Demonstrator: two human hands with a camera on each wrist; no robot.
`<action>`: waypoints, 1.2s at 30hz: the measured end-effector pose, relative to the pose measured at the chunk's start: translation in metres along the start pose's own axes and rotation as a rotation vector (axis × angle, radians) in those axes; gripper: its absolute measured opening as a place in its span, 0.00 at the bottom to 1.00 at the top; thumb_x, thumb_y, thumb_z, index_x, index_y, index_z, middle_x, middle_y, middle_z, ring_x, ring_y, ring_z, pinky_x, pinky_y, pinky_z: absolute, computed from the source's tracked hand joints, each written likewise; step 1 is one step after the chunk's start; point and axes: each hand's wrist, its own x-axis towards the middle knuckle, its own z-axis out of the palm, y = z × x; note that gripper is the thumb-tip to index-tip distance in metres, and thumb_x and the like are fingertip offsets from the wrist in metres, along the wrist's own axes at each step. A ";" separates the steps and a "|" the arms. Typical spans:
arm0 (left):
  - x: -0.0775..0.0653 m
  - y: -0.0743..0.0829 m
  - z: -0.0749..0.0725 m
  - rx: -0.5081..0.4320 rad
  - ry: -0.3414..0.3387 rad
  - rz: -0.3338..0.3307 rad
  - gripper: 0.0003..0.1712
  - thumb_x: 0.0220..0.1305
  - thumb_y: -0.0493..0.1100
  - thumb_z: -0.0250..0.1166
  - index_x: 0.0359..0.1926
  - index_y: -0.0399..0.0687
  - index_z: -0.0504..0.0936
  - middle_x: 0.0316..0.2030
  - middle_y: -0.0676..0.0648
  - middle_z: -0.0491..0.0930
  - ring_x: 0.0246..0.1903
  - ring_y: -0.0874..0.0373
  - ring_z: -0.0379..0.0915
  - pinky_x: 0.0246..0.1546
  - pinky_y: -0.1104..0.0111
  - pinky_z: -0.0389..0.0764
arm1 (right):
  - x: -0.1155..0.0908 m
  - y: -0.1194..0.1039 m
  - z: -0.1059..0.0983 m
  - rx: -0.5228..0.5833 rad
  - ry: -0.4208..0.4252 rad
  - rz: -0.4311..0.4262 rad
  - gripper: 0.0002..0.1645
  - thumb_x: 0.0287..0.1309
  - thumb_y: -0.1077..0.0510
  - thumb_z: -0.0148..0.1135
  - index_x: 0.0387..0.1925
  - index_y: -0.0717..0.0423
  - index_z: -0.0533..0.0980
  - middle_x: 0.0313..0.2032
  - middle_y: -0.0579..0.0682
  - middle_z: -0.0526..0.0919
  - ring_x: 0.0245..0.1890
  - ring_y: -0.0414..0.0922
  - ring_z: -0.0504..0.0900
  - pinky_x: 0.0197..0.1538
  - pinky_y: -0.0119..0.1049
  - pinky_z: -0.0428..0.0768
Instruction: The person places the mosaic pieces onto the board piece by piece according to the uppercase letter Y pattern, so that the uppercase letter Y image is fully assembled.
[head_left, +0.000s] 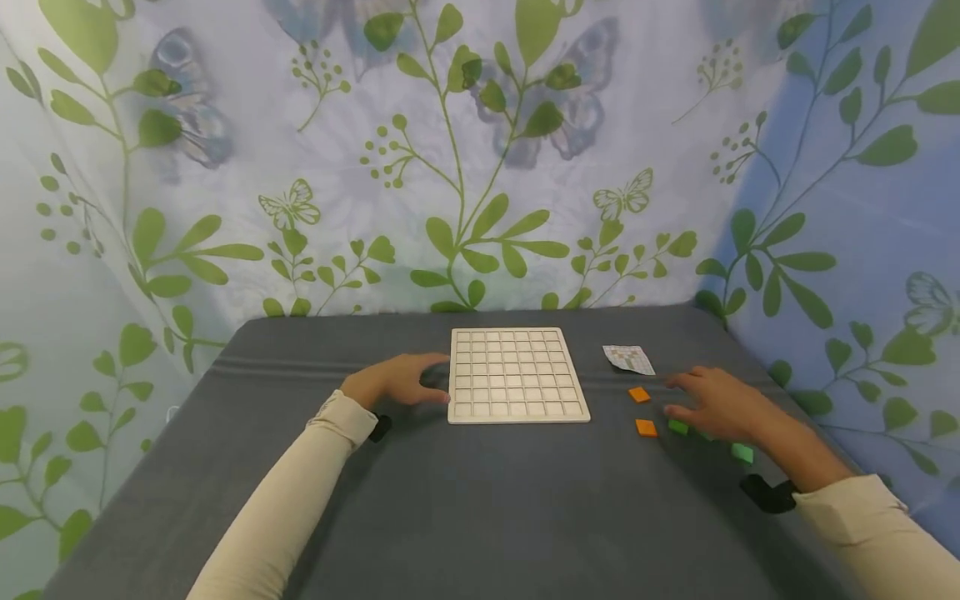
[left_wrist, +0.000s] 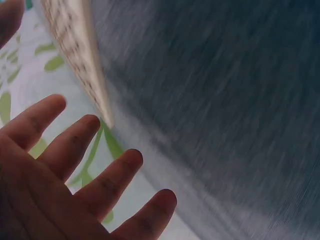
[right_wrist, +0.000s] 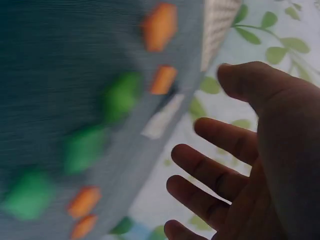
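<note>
A pale square board [head_left: 517, 375] with a raised grid of small cells lies on the dark grey table. At its left edge is my left hand [head_left: 397, 379], fingers spread and holding nothing; whether the fingertips touch the rim I cannot tell. Over on the right, my right hand [head_left: 716, 402] hovers above small square tiles with its fingers loosely extended and nothing in them. Near its thumb are an orange tile [head_left: 646, 428] and a green tile [head_left: 678, 427]. In the right wrist view several green tiles [right_wrist: 85, 148] and orange tiles [right_wrist: 160, 27] appear blurred.
A small, slightly curled paper [head_left: 628, 359] with a coloured grid pattern lies between the board and my right hand. Another orange tile [head_left: 639, 394] sits just below it. Behind the grey table [head_left: 480, 500] hangs a leaf-and-butterfly patterned cloth [head_left: 337, 208].
</note>
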 end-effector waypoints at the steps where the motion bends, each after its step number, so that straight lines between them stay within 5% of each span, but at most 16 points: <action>1: 0.001 0.001 0.003 0.008 -0.009 0.004 0.47 0.69 0.59 0.66 0.78 0.42 0.58 0.74 0.37 0.60 0.71 0.40 0.58 0.67 0.47 0.63 | -0.008 0.005 0.005 -0.002 0.004 -0.002 0.28 0.64 0.46 0.69 0.56 0.62 0.80 0.50 0.64 0.79 0.49 0.66 0.78 0.46 0.62 0.76; 9: 0.011 0.001 0.018 0.048 -0.011 0.025 0.47 0.64 0.58 0.71 0.75 0.42 0.64 0.71 0.38 0.65 0.70 0.43 0.61 0.66 0.50 0.66 | -0.032 0.016 0.043 -0.016 0.121 -0.011 0.15 0.55 0.53 0.76 0.41 0.56 0.83 0.35 0.48 0.77 0.32 0.48 0.76 0.34 0.51 0.77; 15: 0.014 -0.003 0.016 0.035 -0.036 0.014 0.51 0.63 0.60 0.71 0.77 0.43 0.60 0.78 0.41 0.51 0.75 0.43 0.49 0.70 0.50 0.58 | -0.031 0.012 0.044 -0.071 0.168 0.010 0.11 0.53 0.55 0.76 0.37 0.53 0.84 0.32 0.46 0.76 0.29 0.47 0.76 0.27 0.50 0.74; 19: 0.019 -0.007 0.014 0.041 -0.028 0.001 0.51 0.61 0.61 0.73 0.77 0.47 0.63 0.77 0.43 0.55 0.74 0.44 0.52 0.70 0.50 0.59 | -0.023 0.007 0.038 -0.064 0.160 0.007 0.12 0.54 0.55 0.76 0.38 0.55 0.83 0.34 0.48 0.78 0.32 0.50 0.78 0.31 0.54 0.76; 27: 0.027 -0.011 0.016 0.042 -0.004 -0.039 0.50 0.55 0.62 0.77 0.74 0.51 0.67 0.74 0.43 0.61 0.71 0.44 0.59 0.68 0.52 0.63 | 0.039 -0.053 0.044 0.019 0.204 -0.177 0.11 0.58 0.56 0.73 0.43 0.53 0.83 0.38 0.47 0.81 0.36 0.48 0.81 0.34 0.50 0.79; 36: 0.028 -0.006 0.014 0.024 0.008 -0.060 0.50 0.53 0.62 0.78 0.73 0.53 0.68 0.74 0.42 0.61 0.71 0.44 0.59 0.68 0.51 0.64 | 0.111 -0.115 0.060 0.097 0.147 -0.357 0.09 0.63 0.60 0.69 0.45 0.55 0.83 0.39 0.48 0.80 0.37 0.45 0.80 0.36 0.41 0.79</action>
